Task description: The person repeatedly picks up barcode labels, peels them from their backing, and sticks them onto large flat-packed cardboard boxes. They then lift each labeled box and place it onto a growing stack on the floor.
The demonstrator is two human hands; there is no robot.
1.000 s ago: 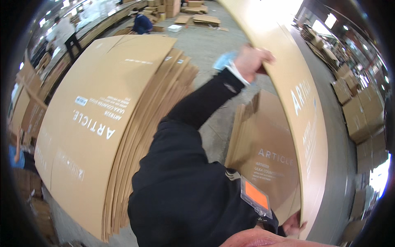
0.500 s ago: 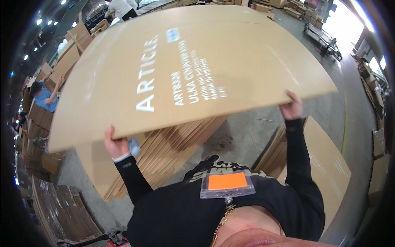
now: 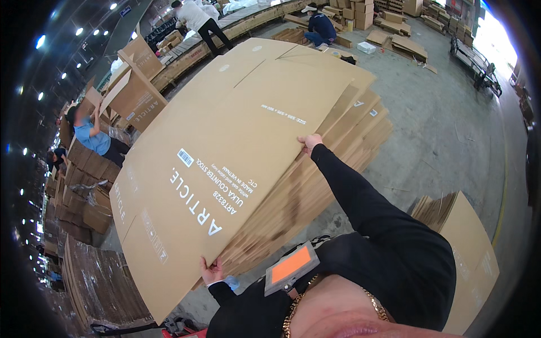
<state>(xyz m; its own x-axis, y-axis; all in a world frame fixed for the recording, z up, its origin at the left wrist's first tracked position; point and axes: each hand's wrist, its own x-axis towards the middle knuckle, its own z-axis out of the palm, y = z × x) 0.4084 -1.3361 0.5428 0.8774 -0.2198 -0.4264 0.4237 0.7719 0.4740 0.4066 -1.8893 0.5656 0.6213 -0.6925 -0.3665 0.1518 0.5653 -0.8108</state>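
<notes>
Well to the left of the left fingers, a wrapped stack (image 3: 104, 276) of flat cardboard stands at about their level. Farther off, beyond those fingers and to their left, a person in blue (image 3: 93, 138) has arms raised beside a box (image 3: 135, 93). Far past the left fingertips, a person in white (image 3: 194, 17) leans beside the conveyor (image 3: 186, 56).

The left hand (image 3: 212, 271) has its fingers closed on the near edge of the sheet (image 3: 231, 152), toward its lower end. The sheet is brown cardboard with white print; it spreads left of and beyond both sets of fingers, on top of a pile (image 3: 315, 188) whose layered edges show between and to the right of the hands. An orange badge (image 3: 291, 267) hangs right of the left fingers.

The right hand (image 3: 311, 143) grips the same edge farther up. Well beyond its fingers, a crouching person (image 3: 321, 28) is beside a white block (image 3: 367, 47) on the floor. Right of the right fingers and nearer the wearer stands a second pile (image 3: 465, 242); far beyond them, farther right, is a cart (image 3: 476, 65).
</notes>
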